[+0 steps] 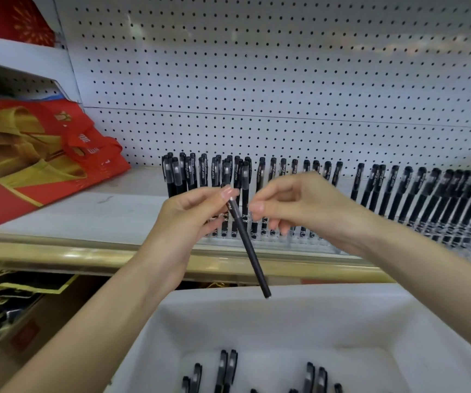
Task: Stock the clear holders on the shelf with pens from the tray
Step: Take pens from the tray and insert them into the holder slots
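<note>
1. Red-and-gold paper bags (30, 154) at 9 o'clock on the white shelf (87, 217).
2. Left hand (191, 214) pinches a slim black capped pen (249, 251) near its cap. The barrel slants toward 5 o'clock over the white plastic tray (313, 316).
3. Right hand (299, 205) is just beside the pen, fingers loosely curled, gripping nothing.
4. Clear plastic holders (274, 242) from 12 to 3 o'clock, with pens upright in them.

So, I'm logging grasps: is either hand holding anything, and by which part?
The left hand pinches a black pen near its upper end; the right hand holds nothing.

Both forearms reach forward. The left hand (197, 212) pinches a pen (249, 251) at its fingertips; the right hand (293, 205) hovers just beside, fingers loosely curled, holding nothing.
</note>
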### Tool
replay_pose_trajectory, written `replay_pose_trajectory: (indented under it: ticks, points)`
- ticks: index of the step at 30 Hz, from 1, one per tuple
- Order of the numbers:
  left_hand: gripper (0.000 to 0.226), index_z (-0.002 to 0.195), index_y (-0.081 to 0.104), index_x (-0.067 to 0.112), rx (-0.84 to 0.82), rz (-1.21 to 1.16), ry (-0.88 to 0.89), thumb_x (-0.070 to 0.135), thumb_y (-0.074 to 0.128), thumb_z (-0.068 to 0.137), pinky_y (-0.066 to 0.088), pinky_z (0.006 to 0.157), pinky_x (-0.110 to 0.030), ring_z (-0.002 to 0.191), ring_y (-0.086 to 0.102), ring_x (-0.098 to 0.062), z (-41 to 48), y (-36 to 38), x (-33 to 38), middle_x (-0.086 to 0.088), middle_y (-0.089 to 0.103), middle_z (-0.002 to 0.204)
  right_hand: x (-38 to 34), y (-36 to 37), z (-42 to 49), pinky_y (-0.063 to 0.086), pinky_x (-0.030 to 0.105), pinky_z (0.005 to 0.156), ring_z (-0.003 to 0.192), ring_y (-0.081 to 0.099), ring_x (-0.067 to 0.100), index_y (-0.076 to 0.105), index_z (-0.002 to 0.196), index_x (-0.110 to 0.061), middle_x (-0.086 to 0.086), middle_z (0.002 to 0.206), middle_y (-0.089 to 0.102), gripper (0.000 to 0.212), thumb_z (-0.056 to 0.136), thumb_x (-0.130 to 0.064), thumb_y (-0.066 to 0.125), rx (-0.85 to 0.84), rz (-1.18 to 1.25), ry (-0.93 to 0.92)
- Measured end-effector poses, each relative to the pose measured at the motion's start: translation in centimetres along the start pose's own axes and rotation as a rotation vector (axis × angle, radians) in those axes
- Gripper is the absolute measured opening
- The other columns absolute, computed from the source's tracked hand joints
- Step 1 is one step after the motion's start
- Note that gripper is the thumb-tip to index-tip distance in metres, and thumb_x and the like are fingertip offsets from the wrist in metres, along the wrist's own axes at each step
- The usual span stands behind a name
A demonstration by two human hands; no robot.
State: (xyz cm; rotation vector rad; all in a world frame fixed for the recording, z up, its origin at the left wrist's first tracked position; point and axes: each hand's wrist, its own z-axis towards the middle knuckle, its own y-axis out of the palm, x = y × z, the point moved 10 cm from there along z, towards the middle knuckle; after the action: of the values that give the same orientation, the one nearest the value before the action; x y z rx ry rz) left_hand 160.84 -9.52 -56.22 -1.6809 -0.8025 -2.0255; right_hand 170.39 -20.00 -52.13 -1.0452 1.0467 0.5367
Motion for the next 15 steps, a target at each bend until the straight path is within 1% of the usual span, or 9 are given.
replay_pose_trajectory:
  ticks: [3,6,8,10,11,13,15]
  points:
    - [0.039,0.08,0.077,0.022,-0.027,-0.091,-0.044,0.045,0.075,0.049,0.048,0.093,-0.028,0.102,0.065,-0.011,0.2,1.1,-0.4,0.007,0.073,0.096,0.8,0.6,-0.4,0.047,0.015,0.053,0.057,0.06,0.005,0.072,0.083,-0.01,-0.004,0.062,0.067,0.017,0.073,-0.023,0.074,0.016,0.105,0.007]
    - [0.036,0.077,0.076,0.021,-0.064,-0.123,-0.09,0.042,0.076,0.048,0.047,0.095,-0.029,0.096,0.065,-0.013,0.2,2.3,-0.8,0.005,0.072,0.091,1.3,0.9,-0.5,0.045,0.015,0.05,0.053,0.056,0.006,0.072,0.081,-0.008,-0.002,0.059,0.064,0.017,0.073,-0.023,0.074,0.035,0.196,0.002]
    - [0.037,0.079,0.075,0.019,-0.086,-0.13,-0.114,0.042,0.076,0.05,0.048,0.093,-0.029,0.093,0.064,-0.014,0.2,2.8,-1.1,0.003,0.072,0.091,1.5,1.1,-0.6,0.043,0.015,0.047,0.051,0.054,0.006,0.071,0.079,-0.006,0.0,0.057,0.061,0.016,0.074,-0.021,0.074,0.039,0.226,-0.003]
    - [0.037,0.081,0.075,0.018,-0.097,-0.124,-0.123,0.041,0.075,0.052,0.049,0.087,-0.027,0.093,0.064,-0.014,0.2,3.1,-1.3,0.002,0.072,0.093,1.8,1.3,-0.7,0.042,0.016,0.045,0.049,0.052,0.006,0.069,0.077,-0.006,-0.001,0.056,0.06,0.014,0.075,-0.019,0.074,0.034,0.246,-0.002]
    - [0.035,0.081,0.075,0.018,-0.104,-0.118,-0.12,0.041,0.075,0.055,0.049,0.085,-0.026,0.092,0.065,-0.013,0.2,3.2,-1.3,0.002,0.072,0.092,1.9,1.4,-0.8,0.042,0.016,0.046,0.049,0.052,0.006,0.069,0.076,-0.006,-0.002,0.055,0.059,0.013,0.077,-0.018,0.073,0.025,0.247,-0.002]
    - [0.032,0.084,0.075,0.018,-0.099,-0.119,-0.111,0.041,0.072,0.062,0.049,0.085,-0.027,0.091,0.067,-0.011,0.2,3.2,-1.3,0.002,0.073,0.092,1.9,1.4,-0.9,0.042,0.016,0.048,0.05,0.052,0.006,0.068,0.076,-0.009,-0.003,0.055,0.058,0.011,0.081,-0.018,0.071,0.005,0.225,-0.004]
    - [0.031,0.09,0.075,0.02,-0.045,-0.057,-0.081,0.044,0.065,0.073,0.05,0.087,-0.027,0.093,0.069,-0.009,0.3,2.6,-1.3,0.005,0.074,0.096,1.6,0.6,-0.9,0.044,0.016,0.05,0.05,0.053,0.006,0.066,0.076,-0.01,-0.001,0.056,0.06,0.011,0.085,-0.018,0.068,0.015,0.169,-0.01]
